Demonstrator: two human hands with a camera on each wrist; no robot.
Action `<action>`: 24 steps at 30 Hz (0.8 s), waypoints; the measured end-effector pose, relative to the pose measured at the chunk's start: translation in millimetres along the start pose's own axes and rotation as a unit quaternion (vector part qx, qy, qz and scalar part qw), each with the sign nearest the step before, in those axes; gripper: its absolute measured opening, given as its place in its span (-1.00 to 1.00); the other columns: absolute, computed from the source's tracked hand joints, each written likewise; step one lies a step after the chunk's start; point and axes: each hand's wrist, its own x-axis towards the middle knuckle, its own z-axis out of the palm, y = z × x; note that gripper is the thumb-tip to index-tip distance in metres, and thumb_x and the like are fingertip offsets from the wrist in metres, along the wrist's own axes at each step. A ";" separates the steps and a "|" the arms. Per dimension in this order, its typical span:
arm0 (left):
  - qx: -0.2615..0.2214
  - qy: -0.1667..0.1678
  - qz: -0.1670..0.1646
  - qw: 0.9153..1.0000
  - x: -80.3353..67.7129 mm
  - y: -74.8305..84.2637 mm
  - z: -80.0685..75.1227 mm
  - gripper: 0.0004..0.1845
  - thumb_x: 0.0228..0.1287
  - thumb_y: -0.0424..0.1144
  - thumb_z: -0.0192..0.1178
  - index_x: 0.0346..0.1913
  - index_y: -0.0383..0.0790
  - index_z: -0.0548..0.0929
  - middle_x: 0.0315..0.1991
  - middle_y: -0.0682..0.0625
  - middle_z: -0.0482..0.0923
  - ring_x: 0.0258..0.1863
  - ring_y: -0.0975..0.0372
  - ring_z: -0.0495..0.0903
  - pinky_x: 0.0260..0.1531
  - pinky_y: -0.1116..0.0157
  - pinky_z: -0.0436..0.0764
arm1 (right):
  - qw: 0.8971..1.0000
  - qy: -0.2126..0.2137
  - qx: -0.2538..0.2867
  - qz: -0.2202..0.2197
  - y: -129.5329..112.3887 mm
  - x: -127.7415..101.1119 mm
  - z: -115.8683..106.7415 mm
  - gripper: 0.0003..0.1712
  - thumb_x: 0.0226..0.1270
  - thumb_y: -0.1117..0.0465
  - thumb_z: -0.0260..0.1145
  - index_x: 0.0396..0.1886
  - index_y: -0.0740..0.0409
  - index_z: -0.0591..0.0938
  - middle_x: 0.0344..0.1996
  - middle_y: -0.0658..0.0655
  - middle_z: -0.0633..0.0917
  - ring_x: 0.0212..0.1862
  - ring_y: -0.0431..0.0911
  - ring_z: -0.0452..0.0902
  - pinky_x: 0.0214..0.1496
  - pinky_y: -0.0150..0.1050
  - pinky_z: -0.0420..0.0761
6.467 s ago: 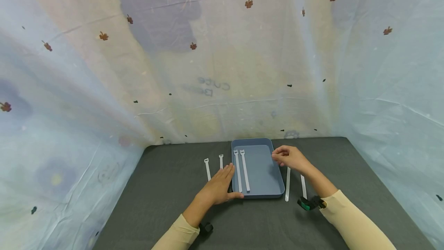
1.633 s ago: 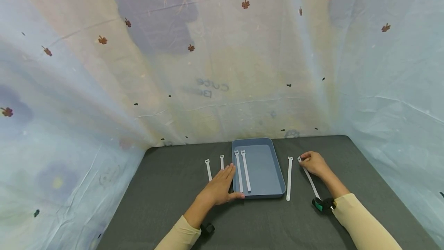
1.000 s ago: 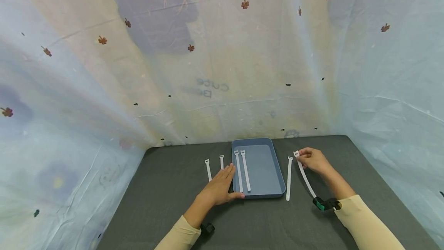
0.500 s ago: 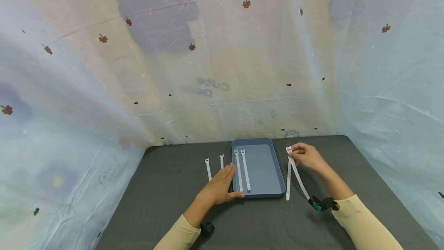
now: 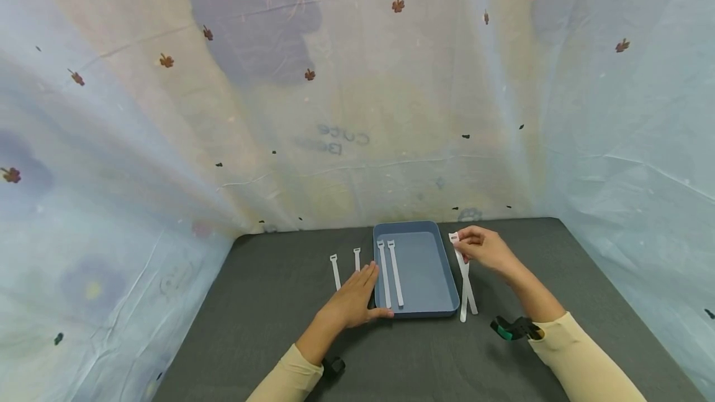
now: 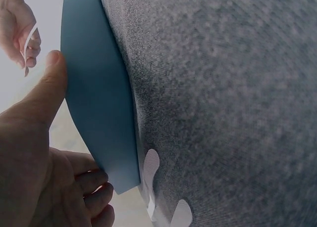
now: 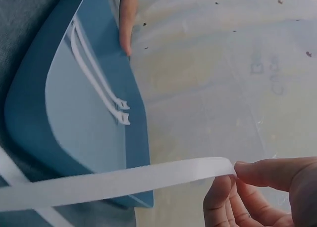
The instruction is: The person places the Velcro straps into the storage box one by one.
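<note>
Fingers of the right hand (image 5: 485, 249) pinch the head end of a white strap (image 5: 462, 268), which hangs slanting down from that grip toward the lower middle of the head view, its tail crossing a second strap (image 5: 463, 303) that lies on the dark worktop (image 5: 268, 303) just right of the blue tray (image 5: 424, 312). The left hand (image 5: 352, 303) lies flat and relaxed, fingers straight, against the tray's near left corner, thumb along the front rim, holding nothing. Two straps (image 5: 390, 272) already rest side by side in the left half of the tray, and two more (image 5: 344, 263) sit on the worktop to its left, near the left hand's fingertips. In the right wrist view the held strap (image 7: 119, 183) runs as a taut band across the lower frame, pinched at its right end, with the tray (image 7: 69, 138) beneath. To my eye the sensible way on is to lift high enough that the trailing tail clears both the tray's right wall and the strap it crosses, so that one is not dragged along, then lower the tail first and lay the strap parallel to the pair inside, the left hand steadying the tray.
</note>
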 end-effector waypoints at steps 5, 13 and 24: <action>0.001 0.001 -0.001 1.000 -0.3 0.9 -0.5 0.22 0.37 0.45 0.25 0.74 -0.32 0.01 0.76 -0.20 -0.06 0.73 0.01 0.00 0.70 0.06 0.05 | 1.000 -0.009 0.016 -0.003 -7.1 0.5 4.2 -0.60 0.62 0.26 0.34 0.22 0.49 0.55 -0.11 0.35 0.78 -0.26 0.02 0.70 -0.19 -0.25 0.73; -0.003 -0.002 -0.005 1.000 -1.0 3.0 -2.0 0.22 0.37 0.44 0.27 0.74 -0.33 0.02 0.76 -0.20 -0.05 0.73 0.00 0.01 0.70 0.06 0.05 | 0.998 -0.029 0.056 -0.009 -21.0 1.1 13.7 -0.61 0.63 0.21 0.34 0.19 0.44 0.55 -0.28 0.12 0.74 -0.25 0.02 0.69 -0.15 -0.22 0.75; 0.004 0.002 -0.005 1.000 -2.2 4.2 -3.0 0.21 0.37 0.44 0.26 0.73 -0.33 0.04 0.75 -0.20 -0.03 0.73 0.00 0.02 0.70 0.05 0.06 | 0.990 -0.011 0.137 -0.023 -29.3 3.7 34.0 -0.57 0.64 0.26 0.32 0.27 0.51 0.49 -0.20 0.10 0.75 -0.26 -0.16 0.63 -0.11 -0.27 0.73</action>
